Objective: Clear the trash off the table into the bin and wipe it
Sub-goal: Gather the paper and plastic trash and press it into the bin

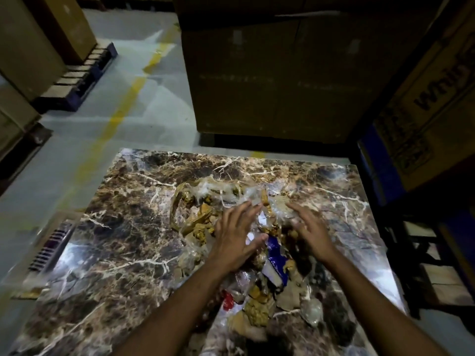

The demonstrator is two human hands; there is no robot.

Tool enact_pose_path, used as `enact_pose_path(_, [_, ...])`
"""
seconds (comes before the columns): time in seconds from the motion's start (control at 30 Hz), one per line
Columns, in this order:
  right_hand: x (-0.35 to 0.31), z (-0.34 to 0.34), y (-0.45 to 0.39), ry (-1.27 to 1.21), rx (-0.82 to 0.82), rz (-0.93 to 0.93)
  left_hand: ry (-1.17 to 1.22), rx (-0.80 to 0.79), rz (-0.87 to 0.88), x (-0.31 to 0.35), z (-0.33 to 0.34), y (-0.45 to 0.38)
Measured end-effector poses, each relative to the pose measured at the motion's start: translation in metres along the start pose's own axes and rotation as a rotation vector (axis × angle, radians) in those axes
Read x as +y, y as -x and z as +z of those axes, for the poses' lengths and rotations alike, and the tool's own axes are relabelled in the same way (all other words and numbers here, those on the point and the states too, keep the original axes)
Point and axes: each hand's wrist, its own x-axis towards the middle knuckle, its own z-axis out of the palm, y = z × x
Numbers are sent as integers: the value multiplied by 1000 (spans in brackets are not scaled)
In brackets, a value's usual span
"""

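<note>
Dim warehouse: glossy brown marble-look surface [123,227] stands on a grey floor [144,116] w/ a yellow line, big cardboard boxes [277,80] just beyond its far edge, more stacked at left & right. Trash pile [259,286] (clear plastic, brown crumpled bits, a blue wrapper) runs from surface centre to near edge. Left hand [237,240] & right hand [312,231] lie on its far part, fingers spread wide, gripping nothing.

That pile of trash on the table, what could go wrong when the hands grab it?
1. The trash pile is loose: crumpled plastic, brown scraps, a blue wrapper. Both the left hand and the right hand lie open over it, so small bits may slip out.
2. Scraps near the table's front edge could fall to the floor.
3. No bin shows, so carrying may spill.
</note>
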Motion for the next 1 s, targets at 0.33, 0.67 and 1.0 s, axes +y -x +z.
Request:
enact_pose_path(0.33, [1, 23, 15, -62, 126, -42, 420, 357, -225, -49, -29, 28])
enact_pose_path(0.67, [11, 8, 22, 72, 129, -27, 653, 315, -315, -60, -41, 45])
enact_pose_path(1.0, [-27, 18, -35, -135, 94, 70, 459, 386, -237, 4, -4, 23])
